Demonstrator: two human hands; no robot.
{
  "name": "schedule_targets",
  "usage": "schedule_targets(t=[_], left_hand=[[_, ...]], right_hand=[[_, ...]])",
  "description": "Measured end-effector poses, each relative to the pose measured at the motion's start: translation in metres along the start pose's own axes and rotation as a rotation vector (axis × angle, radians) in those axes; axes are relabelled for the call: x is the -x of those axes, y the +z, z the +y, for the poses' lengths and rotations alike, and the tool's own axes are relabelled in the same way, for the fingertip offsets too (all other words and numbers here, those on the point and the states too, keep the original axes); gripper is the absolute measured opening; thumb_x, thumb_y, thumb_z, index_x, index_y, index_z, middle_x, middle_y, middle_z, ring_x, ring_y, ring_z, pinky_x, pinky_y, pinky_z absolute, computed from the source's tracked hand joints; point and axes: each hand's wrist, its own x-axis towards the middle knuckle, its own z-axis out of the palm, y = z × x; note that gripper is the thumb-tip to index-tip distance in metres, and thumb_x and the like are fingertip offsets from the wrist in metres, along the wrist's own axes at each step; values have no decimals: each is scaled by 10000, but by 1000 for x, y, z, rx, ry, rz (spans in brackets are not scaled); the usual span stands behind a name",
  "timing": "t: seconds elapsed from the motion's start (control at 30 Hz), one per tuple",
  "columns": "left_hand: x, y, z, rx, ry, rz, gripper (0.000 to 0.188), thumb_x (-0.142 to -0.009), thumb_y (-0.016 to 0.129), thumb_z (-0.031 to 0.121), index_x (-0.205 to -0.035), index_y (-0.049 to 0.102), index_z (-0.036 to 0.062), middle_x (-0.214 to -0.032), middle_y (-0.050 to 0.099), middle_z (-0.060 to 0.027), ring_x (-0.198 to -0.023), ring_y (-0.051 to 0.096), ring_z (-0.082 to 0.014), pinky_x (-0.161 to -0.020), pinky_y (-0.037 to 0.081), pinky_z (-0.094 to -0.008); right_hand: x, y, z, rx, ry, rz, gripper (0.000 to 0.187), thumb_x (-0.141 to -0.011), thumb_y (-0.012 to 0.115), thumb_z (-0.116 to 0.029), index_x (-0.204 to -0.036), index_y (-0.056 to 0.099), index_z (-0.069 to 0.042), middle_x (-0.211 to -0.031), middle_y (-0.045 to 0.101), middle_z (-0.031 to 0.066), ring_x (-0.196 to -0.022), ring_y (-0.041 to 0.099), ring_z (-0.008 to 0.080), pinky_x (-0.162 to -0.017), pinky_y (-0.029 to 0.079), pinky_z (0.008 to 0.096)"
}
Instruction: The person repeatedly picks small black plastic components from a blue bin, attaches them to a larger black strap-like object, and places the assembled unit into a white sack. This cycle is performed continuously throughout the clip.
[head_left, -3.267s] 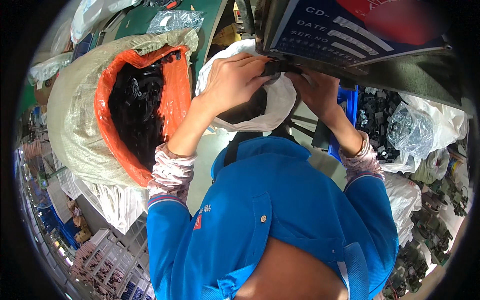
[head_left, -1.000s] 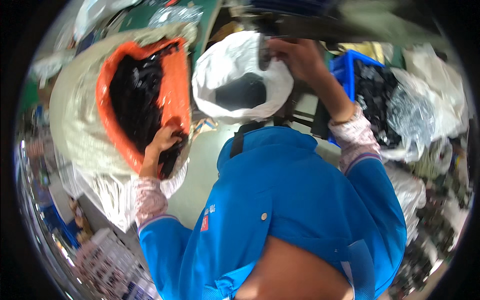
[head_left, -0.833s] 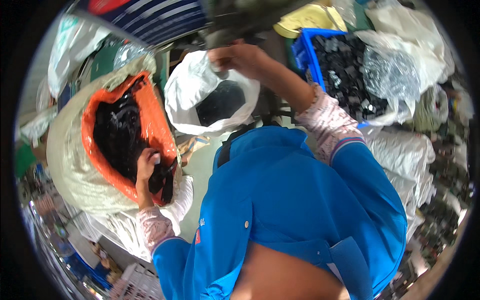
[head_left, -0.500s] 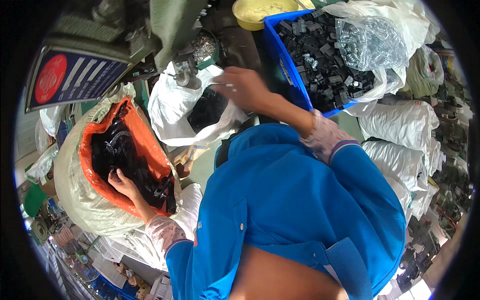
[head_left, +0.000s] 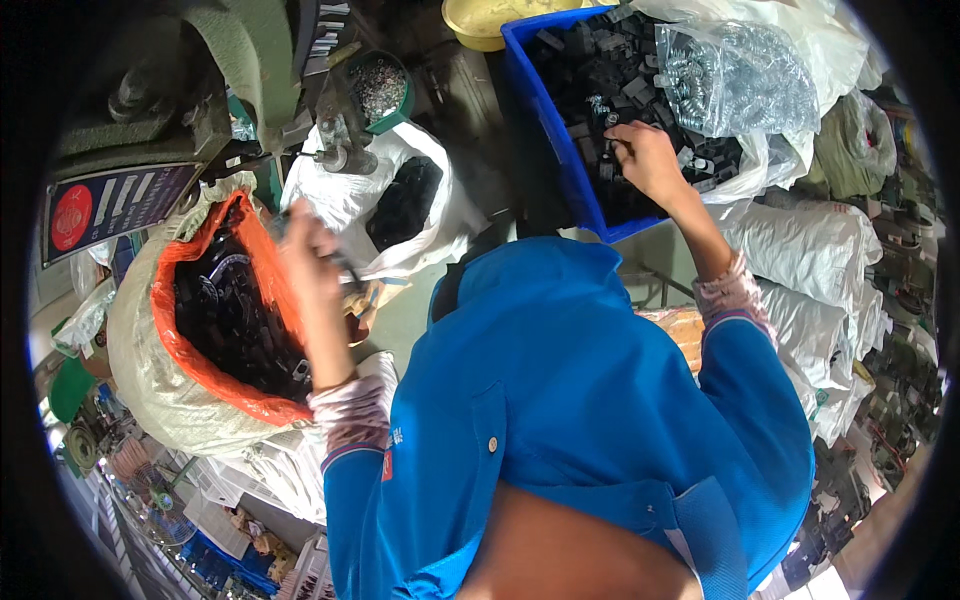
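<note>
My left hand [head_left: 314, 262], smeared by motion, is over the near side of a white sack, just right of the orange-lined sack [head_left: 168, 300] of black plastic parts [head_left: 235, 320]. A dark, blurred part [head_left: 349, 277] shows against its palm side, seemingly gripped; its shape is unclear. My right hand [head_left: 648, 160] reaches into the blue crate [head_left: 590, 205], thumb and fingers pinched together over small black blocks [head_left: 625, 85]. What sits at those fingertips is too small to name. A clear bag of metal springs [head_left: 735, 80] lies on the crate's right part.
Between the hands stands a white sack [head_left: 455, 215] with black parts inside. Behind it are a metal machine [head_left: 255, 60] and a green bowl of small metal pieces [head_left: 380, 90]. A yellow basin [head_left: 470, 25] is at the back. Stuffed white sacks [head_left: 815, 250] are stacked at right.
My left hand has come up and rightward out of the orange-lined sack. The right hand has swung from above the white sack to the right, down into the blue crate.
</note>
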Motion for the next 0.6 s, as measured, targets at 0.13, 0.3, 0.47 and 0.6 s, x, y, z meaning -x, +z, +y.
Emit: schedule_targets(t=[0.13, 0.3, 0.47, 0.6], left_hand=[[48, 153, -57, -592, 130, -408, 245, -808, 757, 27, -1043, 695, 49, -874, 700, -36, -714, 628, -104, -677, 517, -260], [50, 215, -94, -866, 400, -1020, 352, -765, 814, 171, -1076, 688, 66, -961, 690, -74, -865, 637, -118, -789, 508, -270], [52, 208, -110, -667, -70, -807, 343, -794, 781, 95, -1084, 624, 0, -839, 676, -72, -727, 643, -121, -654, 521, -271], [47, 214, -120, -370, -244, -571, 363, -793, 759, 17, -1102, 572, -16, -908, 648, -73, -752, 654, -143, -607, 554, -278]], right_hand=[[13, -23, -8, -811, 305, -135, 138, -854, 613, -24, -972, 674, 15, -824, 696, 89, -675, 650, 157, -598, 508, 281], [25, -40, -43, -1092, 318, -405, 127, -878, 646, -52, -982, 677, 14, -790, 667, 49, -657, 604, 91, -547, 461, 227], [3, -33, -11, -391, 58, -78, 149, -857, 654, -80, -987, 683, -13, -813, 678, 148, -686, 662, 290, -632, 524, 386], [-32, -21, 19, 66, -56, 39, 130, -840, 670, -158, -912, 667, -51, -883, 598, 151, -855, 626, 362, -676, 522, 450]])
